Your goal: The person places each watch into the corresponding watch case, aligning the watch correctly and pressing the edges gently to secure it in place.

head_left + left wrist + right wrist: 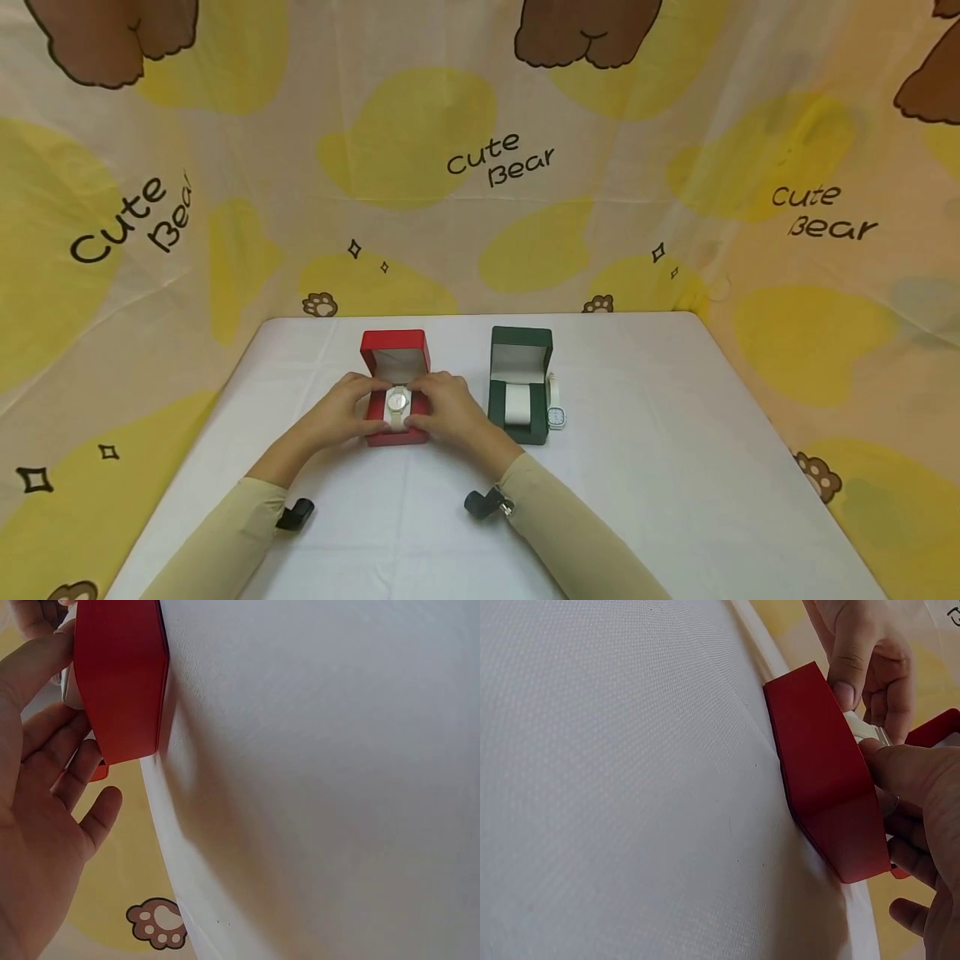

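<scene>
While the red box (396, 392) sits open near the table's (675, 467) middle, your left hand (347, 410) and right hand (442, 408) both pinch its watch (396, 402); the green box (519, 385) stands just beside.

Open green box (521, 385), perhaps a watch (556, 412) beside, white table (675, 433)

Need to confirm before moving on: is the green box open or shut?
Open. The green box has its lid raised upright, showing the white lining and a white cushion inside.
</scene>
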`<state>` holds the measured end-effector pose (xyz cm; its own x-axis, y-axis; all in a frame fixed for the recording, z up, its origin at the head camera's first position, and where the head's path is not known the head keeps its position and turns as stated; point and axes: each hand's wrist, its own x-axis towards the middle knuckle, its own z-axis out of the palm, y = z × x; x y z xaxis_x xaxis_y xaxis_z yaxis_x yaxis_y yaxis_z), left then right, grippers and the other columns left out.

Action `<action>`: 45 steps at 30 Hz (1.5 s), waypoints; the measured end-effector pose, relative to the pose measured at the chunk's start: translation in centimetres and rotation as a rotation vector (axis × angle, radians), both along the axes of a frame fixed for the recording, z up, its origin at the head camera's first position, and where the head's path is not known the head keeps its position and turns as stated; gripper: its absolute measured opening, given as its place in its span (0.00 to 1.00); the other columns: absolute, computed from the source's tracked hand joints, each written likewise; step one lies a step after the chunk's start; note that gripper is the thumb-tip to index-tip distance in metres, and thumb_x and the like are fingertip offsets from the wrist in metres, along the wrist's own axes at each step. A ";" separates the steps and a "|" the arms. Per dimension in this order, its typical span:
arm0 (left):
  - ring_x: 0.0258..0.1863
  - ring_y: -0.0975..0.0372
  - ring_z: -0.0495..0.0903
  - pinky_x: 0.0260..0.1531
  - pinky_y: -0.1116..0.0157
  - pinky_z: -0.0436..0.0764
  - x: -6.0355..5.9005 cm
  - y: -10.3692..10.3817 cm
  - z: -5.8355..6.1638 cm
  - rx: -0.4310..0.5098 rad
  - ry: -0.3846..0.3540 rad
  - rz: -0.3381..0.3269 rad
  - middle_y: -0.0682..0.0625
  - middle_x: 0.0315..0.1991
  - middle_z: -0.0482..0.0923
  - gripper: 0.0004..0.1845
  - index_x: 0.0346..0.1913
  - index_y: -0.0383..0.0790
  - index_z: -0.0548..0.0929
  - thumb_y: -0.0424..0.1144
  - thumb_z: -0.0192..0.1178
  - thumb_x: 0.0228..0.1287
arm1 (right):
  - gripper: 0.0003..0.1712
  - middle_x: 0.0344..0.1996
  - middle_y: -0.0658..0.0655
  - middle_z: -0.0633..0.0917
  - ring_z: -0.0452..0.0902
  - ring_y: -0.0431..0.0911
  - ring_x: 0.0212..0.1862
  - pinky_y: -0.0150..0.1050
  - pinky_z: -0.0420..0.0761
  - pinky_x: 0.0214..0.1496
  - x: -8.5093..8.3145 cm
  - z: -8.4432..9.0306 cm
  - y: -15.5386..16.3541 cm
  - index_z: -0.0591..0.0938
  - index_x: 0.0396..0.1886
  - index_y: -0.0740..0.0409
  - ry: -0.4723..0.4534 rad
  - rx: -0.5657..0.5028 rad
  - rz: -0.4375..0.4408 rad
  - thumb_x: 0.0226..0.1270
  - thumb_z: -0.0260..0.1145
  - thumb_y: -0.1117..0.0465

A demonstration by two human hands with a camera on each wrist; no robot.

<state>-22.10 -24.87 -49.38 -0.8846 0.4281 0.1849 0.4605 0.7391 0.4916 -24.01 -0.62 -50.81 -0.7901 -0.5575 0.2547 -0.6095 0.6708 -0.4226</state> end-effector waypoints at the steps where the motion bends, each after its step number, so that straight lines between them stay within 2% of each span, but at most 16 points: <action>1: 0.57 0.52 0.75 0.59 0.46 0.76 0.0 0.0 0.0 -0.003 -0.001 -0.001 0.45 0.53 0.82 0.34 0.61 0.39 0.83 0.45 0.81 0.50 | 0.30 0.54 0.48 0.87 0.78 0.44 0.59 0.46 0.73 0.61 0.0 0.0 0.0 0.84 0.60 0.49 0.000 0.002 0.003 0.61 0.77 0.45; 10: 0.58 0.52 0.73 0.60 0.45 0.76 0.3 -0.2 -0.2 0.008 -0.057 0.020 0.45 0.55 0.80 0.36 0.65 0.42 0.81 0.46 0.80 0.51 | 0.30 0.56 0.50 0.85 0.76 0.46 0.61 0.47 0.72 0.68 0.2 -0.3 0.1 0.82 0.62 0.52 -0.015 -0.061 0.038 0.62 0.76 0.49; 16: 0.61 0.51 0.73 0.62 0.44 0.75 0.5 -0.6 -0.3 0.055 -0.068 0.037 0.46 0.58 0.80 0.38 0.67 0.44 0.79 0.47 0.80 0.51 | 0.30 0.57 0.49 0.85 0.77 0.45 0.61 0.45 0.73 0.68 0.2 -0.4 0.4 0.82 0.63 0.51 -0.030 -0.079 0.037 0.63 0.76 0.47; 24: 0.64 0.49 0.73 0.61 0.41 0.76 1.0 -1.3 0.2 0.095 -0.089 0.070 0.45 0.61 0.77 0.37 0.67 0.47 0.80 0.51 0.79 0.53 | 0.28 0.55 0.49 0.86 0.78 0.44 0.59 0.43 0.76 0.65 0.4 0.3 1.0 0.83 0.62 0.50 -0.038 -0.127 0.036 0.64 0.75 0.48; 29: 0.62 0.50 0.74 0.61 0.41 0.76 1.2 -1.6 0.7 0.110 -0.067 0.052 0.46 0.60 0.78 0.34 0.66 0.46 0.81 0.48 0.78 0.55 | 0.27 0.55 0.50 0.86 0.79 0.45 0.59 0.43 0.77 0.65 0.5 0.8 1.6 0.84 0.61 0.50 -0.024 -0.184 0.032 0.64 0.76 0.50; 33: 0.61 0.51 0.75 0.60 0.42 0.76 1.5 -2.0 1.0 0.117 -0.053 0.047 0.47 0.59 0.79 0.33 0.64 0.46 0.82 0.47 0.78 0.55 | 0.27 0.56 0.49 0.86 0.79 0.45 0.61 0.43 0.75 0.67 0.5 0.9 2.2 0.84 0.61 0.50 -0.022 -0.181 0.010 0.64 0.75 0.49; 37: 0.61 0.51 0.74 0.60 0.41 0.76 1.6 -2.4 1.3 0.127 -0.048 0.062 0.48 0.59 0.80 0.32 0.63 0.47 0.82 0.47 0.79 0.55 | 0.27 0.58 0.49 0.85 0.77 0.46 0.63 0.43 0.75 0.68 0.4 1.1 2.7 0.83 0.62 0.50 -0.049 -0.190 -0.015 0.65 0.74 0.48; 45: 0.59 0.47 0.75 0.57 0.40 0.75 1.2 -3.3 1.6 0.135 -0.039 0.077 0.46 0.60 0.79 0.31 0.64 0.44 0.81 0.45 0.77 0.57 | 0.29 0.61 0.51 0.83 0.75 0.47 0.67 0.46 0.74 0.70 0.2 2.0 3.2 0.81 0.65 0.52 -0.109 -0.241 -0.055 0.67 0.73 0.48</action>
<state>-20.87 -28.20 -47.74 -0.9214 0.3325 0.2013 0.3839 0.6975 0.6050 -23.77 2.61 -48.80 -0.8476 -0.4464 0.2868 -0.5171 0.5741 -0.6348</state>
